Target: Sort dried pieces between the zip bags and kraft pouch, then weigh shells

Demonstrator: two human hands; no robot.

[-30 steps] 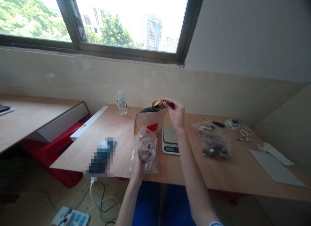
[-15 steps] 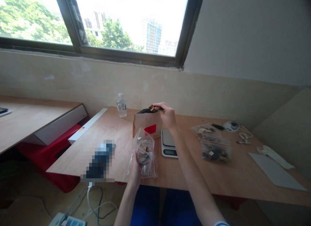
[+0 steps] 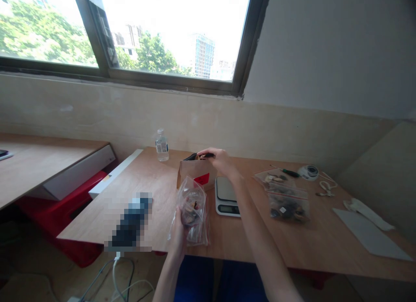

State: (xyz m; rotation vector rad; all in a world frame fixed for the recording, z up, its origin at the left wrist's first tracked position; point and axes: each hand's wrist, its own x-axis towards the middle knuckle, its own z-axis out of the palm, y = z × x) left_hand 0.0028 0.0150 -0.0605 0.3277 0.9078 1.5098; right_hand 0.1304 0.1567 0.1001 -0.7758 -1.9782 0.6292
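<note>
My left hand grips a clear zip bag upright at the table's near edge; dark and pale pieces lie inside it. Behind it stands a brown paper bag with a red label and a dark open mouth. My right hand reaches into the top of that paper bag, fingers pinched at its rim. Whether they hold pieces I cannot tell. A small digital scale lies just right of the paper bag, under my right forearm.
Two filled zip bags lie right of the scale. A water bottle stands at the back left. A screwdriver, a tape roll and paper sheets sit at the right. A blurred object lies near the front left edge.
My right hand, which held a clump of pieces above the paper bag, has lowered into the bag's mouth. The zip bag in my left hand stayed put.
</note>
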